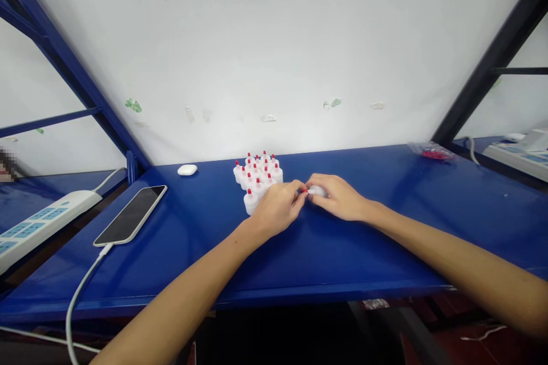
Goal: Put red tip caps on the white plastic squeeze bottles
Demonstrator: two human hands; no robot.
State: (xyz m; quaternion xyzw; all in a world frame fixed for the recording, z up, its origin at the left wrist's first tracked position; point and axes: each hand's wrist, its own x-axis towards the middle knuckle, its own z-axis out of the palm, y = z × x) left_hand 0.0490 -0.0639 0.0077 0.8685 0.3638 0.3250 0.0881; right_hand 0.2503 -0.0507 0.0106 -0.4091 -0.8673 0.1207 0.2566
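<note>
My right hand (336,197) is closed around a small white squeeze bottle (315,190), which lies tilted on its side with its nozzle toward the left. At the nozzle's tip, my left hand (280,204) pinches a small red cap (303,190). Whether the cap is fully seated on the tip cannot be made out. Just beyond and left of my left hand stands a cluster of several white bottles (250,202) with red caps, upright and close together. My left hand hides part of the nearest ones.
A phone (131,214) with a charging cable (85,279) lies on the blue table (385,251) at left. Near the wall sits a white earbud case (187,170). A clear bag of red pieces (434,152) is at back right. Power strips (47,222) flank the table.
</note>
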